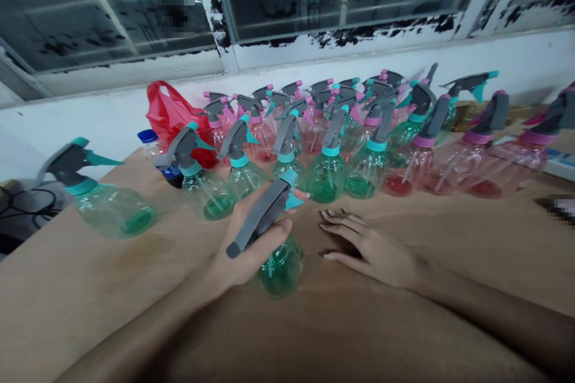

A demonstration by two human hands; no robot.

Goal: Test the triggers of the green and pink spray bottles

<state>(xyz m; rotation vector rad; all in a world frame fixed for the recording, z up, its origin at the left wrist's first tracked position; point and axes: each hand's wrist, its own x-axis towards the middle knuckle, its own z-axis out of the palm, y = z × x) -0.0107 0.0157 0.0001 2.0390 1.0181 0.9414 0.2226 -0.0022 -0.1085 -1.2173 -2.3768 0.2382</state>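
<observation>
My left hand [251, 239] is wrapped round the neck of a green spray bottle [282, 272] with a grey and teal trigger head. The bottle is near the front of the wooden table, and its collar is hidden by my fingers. To its right, my right hand [372, 245] lies palm down with its fingers stretched out, holding nothing. Beyond my hands, a row of green spray bottles [327, 179] stands close together. One more green spray bottle [114, 209] sits apart at the left.
Several pink spray bottles [480, 161] stand at the right and behind the green row. A red plastic bag [173, 111] and a blue-capped drink bottle [150, 146] are at the back left. Black cables [38, 203] lie past the left edge. A window wall [121, 81] borders the table [179, 335].
</observation>
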